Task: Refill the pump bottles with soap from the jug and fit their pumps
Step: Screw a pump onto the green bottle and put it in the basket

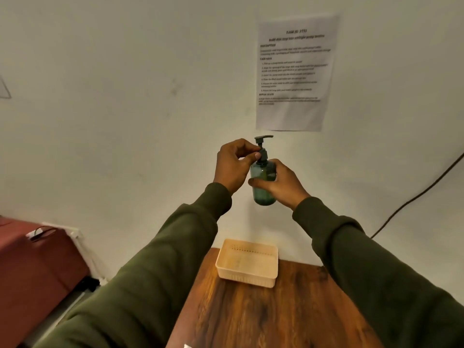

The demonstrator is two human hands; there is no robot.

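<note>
I hold a translucent green pump bottle [263,194] up in the air in front of the wall, upright. My right hand [281,183] wraps around its body from the right. My left hand [234,164] pinches the dark pump collar [263,154] at the bottle's neck with thumb and fingers. The pump head [263,138] sticks up above my fingers, nozzle pointing right. The jug is not in view.
A cream plastic basket [247,262], with nothing in it, sits at the far edge of the wooden table [263,317]. A printed sheet [295,71] hangs on the wall. A black cable [414,199] runs down at right. A reddish suitcase [32,267] stands left of the table.
</note>
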